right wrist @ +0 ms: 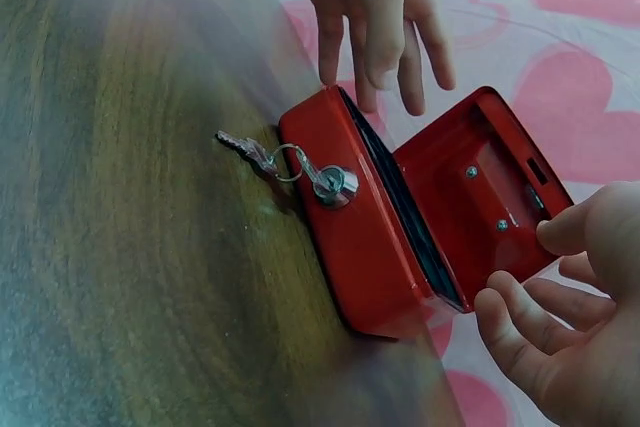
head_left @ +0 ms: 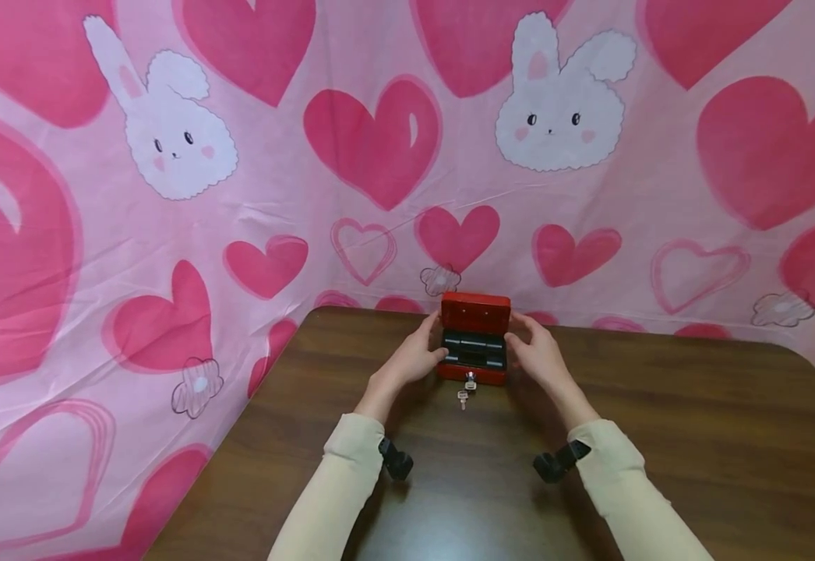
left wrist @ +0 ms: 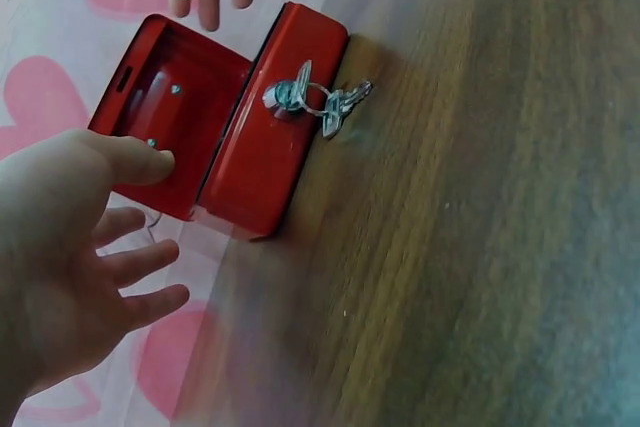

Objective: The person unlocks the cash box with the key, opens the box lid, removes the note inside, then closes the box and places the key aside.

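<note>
A small red metal cash box point(head_left: 453, 374) sits toward the table's far edge, its lid point(head_left: 476, 313) raised and leaning back. Inside lies a black compartment tray point(head_left: 474, 341). One key stands in the front lock point(right wrist: 335, 187), and a second key point(right wrist: 245, 150) hangs from it on a ring. At the box's left side is my left hand point(head_left: 411, 360), fingers apart and thumb stretched toward the lid. My right hand point(head_left: 539, 357) is on the other side, its thumb overlapping the lid's edge in the right wrist view, its fingers loosely bent. Neither palm holds anything.
The brown wooden table point(head_left: 660, 436) extends to both sides and toward me. Close behind the box hangs a pink cloth point(head_left: 372, 234) with hearts and rabbits, which also runs along the left side. A small black camera point(head_left: 396, 460) is strapped to each wrist.
</note>
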Available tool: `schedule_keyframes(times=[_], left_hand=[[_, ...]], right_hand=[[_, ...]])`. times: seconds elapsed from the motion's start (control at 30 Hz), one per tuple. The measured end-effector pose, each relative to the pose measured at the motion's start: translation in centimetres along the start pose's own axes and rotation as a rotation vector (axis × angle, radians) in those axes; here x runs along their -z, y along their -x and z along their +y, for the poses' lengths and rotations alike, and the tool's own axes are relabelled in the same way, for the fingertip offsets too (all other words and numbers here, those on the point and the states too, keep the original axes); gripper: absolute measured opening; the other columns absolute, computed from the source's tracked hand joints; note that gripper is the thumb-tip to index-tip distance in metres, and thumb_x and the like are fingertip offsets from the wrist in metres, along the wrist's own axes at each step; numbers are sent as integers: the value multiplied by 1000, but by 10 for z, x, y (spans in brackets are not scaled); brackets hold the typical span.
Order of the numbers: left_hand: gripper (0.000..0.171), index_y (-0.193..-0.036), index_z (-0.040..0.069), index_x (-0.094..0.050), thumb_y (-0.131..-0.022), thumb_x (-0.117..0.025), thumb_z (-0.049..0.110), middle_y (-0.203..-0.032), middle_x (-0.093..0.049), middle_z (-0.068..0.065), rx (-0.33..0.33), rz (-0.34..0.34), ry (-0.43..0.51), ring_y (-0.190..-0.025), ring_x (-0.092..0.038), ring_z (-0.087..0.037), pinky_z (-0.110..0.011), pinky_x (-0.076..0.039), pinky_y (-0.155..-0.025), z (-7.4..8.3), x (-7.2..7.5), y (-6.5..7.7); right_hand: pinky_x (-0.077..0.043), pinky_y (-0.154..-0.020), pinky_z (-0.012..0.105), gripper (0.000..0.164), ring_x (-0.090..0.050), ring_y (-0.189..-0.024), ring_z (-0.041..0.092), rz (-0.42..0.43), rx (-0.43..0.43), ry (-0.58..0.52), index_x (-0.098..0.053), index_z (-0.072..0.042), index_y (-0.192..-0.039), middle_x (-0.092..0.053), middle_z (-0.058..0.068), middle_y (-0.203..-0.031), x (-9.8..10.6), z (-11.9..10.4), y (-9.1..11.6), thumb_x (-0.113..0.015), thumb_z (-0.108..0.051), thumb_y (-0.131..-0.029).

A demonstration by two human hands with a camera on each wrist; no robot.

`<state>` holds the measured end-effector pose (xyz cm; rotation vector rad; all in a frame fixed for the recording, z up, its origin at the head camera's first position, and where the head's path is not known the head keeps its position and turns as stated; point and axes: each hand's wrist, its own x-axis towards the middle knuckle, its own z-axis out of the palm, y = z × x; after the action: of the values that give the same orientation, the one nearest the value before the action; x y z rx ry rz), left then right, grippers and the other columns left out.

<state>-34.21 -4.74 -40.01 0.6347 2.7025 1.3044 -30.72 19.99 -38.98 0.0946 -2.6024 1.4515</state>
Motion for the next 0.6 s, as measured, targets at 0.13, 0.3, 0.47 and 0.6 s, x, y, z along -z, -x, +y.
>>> schedule_keyframes(times=[0.13, 0.3, 0.47, 0.6], left_hand=[[74, -159, 18, -21, -97, -62, 21, -160, -36, -8, 5, -6, -22, -143, -42, -30, -51, -37, -115, -1, 2, 5], [70, -158, 15, -26, -97, -61, 22, -159, -38, -8, 12, -8, -31, -143, -43, -28, -48, -37, -116, -4, 4, 12], [68, -156, 14, -30, -97, -62, 22, -156, -42, -10, 24, 13, -20, -141, -45, -30, -49, -38, -114, -5, 5, 17], [66, -155, 15, -33, -96, -62, 22, -155, -44, -11, 30, 22, -1, -140, -46, -32, -51, -39, -114, -5, 5, 22]], right_hand=[[-56, -63, 28, 53, -66, -88, 36, -7, -2, 5, -40, -3, -150, -49, 23, -145, 1, 5, 5, -54, -18, -101], [-54, -62, 26, 49, -65, -79, 28, -11, -1, 6, -45, -3, -145, -53, 24, -140, 0, 11, 12, -56, -19, -100], [-55, -63, 27, 48, -65, -88, 31, -10, 1, -11, -48, -3, -143, -54, 22, -139, 0, 14, 18, -58, -18, -99], [-55, -64, 27, 48, -64, -89, 30, -18, -10, -11, -48, -4, -143, -55, 22, -138, -1, 15, 21, -58, -20, -99]])
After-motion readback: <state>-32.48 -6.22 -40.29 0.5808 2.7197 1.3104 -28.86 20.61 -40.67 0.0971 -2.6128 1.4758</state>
